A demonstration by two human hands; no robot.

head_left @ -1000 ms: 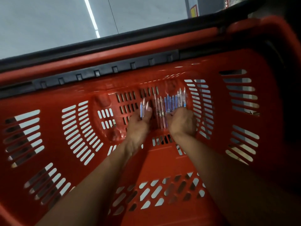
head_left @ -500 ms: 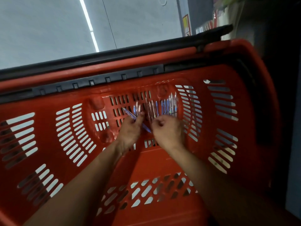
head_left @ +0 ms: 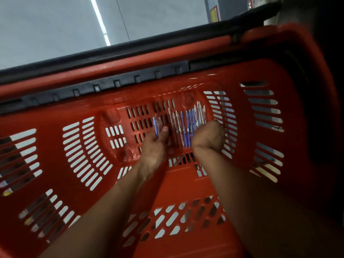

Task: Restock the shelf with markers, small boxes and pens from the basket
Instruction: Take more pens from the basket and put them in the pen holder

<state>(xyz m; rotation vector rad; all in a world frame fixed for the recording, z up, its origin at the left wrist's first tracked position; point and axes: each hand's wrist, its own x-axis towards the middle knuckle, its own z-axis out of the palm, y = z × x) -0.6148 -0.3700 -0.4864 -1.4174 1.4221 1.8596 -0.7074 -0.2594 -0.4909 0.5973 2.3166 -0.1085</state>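
Fingers of the left hand (head_left: 155,144) are seen curled round a few pens, with the thumb (head_left: 164,130) pressed against a blue barrel; fingers of the right hand (head_left: 208,138) are folded under the knuckles, and what they hold, if anything, cannot be told from this view. Pens (head_left: 183,127) are shown lying side by side on the slotted floor of the basket (head_left: 78,146), between and just beyond the two hands. Clear, pinkish and blue barrels are made out through the blur. Each pen is judged light, stiff and smooth, so a loose bundle is likely to slide apart or roll; a hold across the middle of the barrels, with several gathered together, is judged safest. Long axes are laid roughly parallel, running away from the person toward the far wall of the basket, with a slight lean. Which ends are tips and which are caps cannot be told. Narrow slots in the floor beneath are noted as a place where a thin pen may catch. A black handle (head_left: 130,53) is seen folded along the far rim, with pale flooring (head_left: 55,25) beyond it.
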